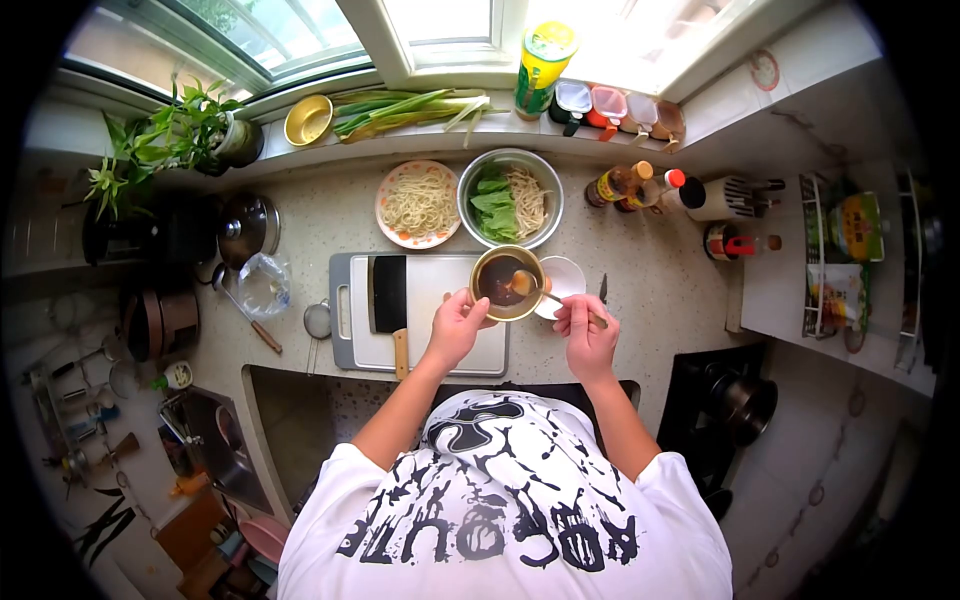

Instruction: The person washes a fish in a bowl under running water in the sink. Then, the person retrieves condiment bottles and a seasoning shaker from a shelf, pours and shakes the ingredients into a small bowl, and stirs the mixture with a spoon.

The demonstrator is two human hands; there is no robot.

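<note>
My left hand (462,325) grips the near left rim of a gold-coloured metal bowl (479,308) with dark brown sauce (496,278) in it. Between the fingers of my right hand (588,330) is the handle of a spoon (545,293); its head rests in the sauce. Behind the spoon stands a small white bowl (566,275), partly covered by the gold-coloured one. Under my left hand lies a white cutting board (430,280) with a grey edge. On the board is a cleaver (389,295) with a black blade and wooden handle.
Beyond the board are a plate of noodles (418,204) and a steel bowl (551,232) holding greens and bean sprouts. Sauce bottles (612,186) stand at the back right. A small strainer (317,320) lies left of the board. A stove with a pan (745,405) is at the right.
</note>
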